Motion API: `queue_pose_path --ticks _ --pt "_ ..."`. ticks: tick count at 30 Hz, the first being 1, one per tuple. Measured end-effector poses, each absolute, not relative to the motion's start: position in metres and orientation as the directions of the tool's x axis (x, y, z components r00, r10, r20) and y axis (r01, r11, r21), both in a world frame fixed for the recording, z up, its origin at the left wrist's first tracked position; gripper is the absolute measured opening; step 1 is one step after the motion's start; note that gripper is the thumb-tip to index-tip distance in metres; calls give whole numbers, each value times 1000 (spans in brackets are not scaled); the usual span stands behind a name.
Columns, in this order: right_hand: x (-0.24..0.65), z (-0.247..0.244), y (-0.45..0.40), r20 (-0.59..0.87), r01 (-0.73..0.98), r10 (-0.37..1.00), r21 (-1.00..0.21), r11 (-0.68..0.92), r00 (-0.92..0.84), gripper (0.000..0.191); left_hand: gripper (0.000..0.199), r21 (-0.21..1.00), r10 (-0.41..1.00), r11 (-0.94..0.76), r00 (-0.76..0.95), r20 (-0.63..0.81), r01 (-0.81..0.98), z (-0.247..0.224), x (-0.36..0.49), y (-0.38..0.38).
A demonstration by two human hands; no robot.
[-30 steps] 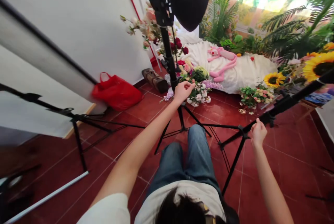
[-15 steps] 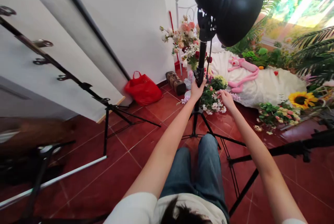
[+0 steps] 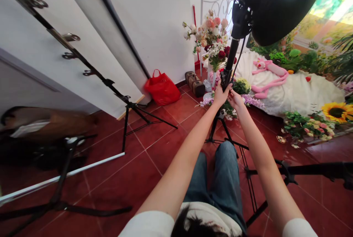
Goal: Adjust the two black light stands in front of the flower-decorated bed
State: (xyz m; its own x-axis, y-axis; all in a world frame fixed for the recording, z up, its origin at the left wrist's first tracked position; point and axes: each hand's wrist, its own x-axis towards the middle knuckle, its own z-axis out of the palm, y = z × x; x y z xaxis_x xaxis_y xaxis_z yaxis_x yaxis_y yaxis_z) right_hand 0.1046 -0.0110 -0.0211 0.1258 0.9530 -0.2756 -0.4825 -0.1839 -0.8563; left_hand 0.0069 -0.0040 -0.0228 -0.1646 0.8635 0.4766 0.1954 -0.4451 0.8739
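A black light stand (image 3: 234, 52) rises in front of me with a large black lamp head (image 3: 285, 7) on top. My left hand (image 3: 221, 95) is wrapped round its pole, just below a black joint. Close by on the pole's right side is my right hand (image 3: 236, 101), palm partly turned up and fingers curled in towards the pole. Whether those fingers pinch a small part of the stand cannot be made out. A thin black cable (image 3: 241, 57) hangs from the lamp beside the pole.
Artificial flowers (image 3: 213, 32) stand behind the pole. A pink plush toy (image 3: 271, 73) lies on white fabric (image 3: 311, 91) at the right. A red bag (image 3: 162, 88) sits by the wall. Black stand legs (image 3: 146, 113) spread over the red tiles, and a black boom (image 3: 317, 169) crosses at right.
My right hand has moved left from beside the flowers to the pole, next to my left hand. The view has shifted, so the lamp head appears further right and larger.
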Motion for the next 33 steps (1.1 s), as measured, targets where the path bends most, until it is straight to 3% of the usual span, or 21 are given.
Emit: queue_pose_path --ticks 7,12,15,17,20,22,24,26,33 --pt "100 -32 -4 -130 -452 991 -886 -108 19 29 56 870 856 -449 -182 484 202 -22 8 -6" --pt "110 -35 0 -6 -333 993 -942 35 120 43 54 866 854 -458 -170 491 200 -22 7 -8" --pt "124 -37 -15 36 -129 974 -989 66 223 49 53 873 855 -452 -191 483 186 -22 8 -9" --pt "129 -34 -29 190 76 937 -982 175 295 48 51 878 853 -444 -217 475 178 -22 9 -10" --pt "125 -19 -47 515 399 830 -821 407 213 39 47 889 855 -427 -246 457 167 -24 10 -10" --pt "115 -8 -51 630 570 772 -664 485 78 39 42 896 861 -416 -250 443 156 -24 11 -10" --pt "104 0 -49 661 686 750 -544 484 -4 43 35 901 866 -406 -251 433 154 -24 10 -10" --pt "96 4 -42 645 742 764 -511 435 -4 40 30 902 868 -399 -249 429 164 -24 9 -12" --pt "82 8 -33 604 617 777 -683 391 177 24 28 899 875 -397 -220 431 183 -19 7 -20"
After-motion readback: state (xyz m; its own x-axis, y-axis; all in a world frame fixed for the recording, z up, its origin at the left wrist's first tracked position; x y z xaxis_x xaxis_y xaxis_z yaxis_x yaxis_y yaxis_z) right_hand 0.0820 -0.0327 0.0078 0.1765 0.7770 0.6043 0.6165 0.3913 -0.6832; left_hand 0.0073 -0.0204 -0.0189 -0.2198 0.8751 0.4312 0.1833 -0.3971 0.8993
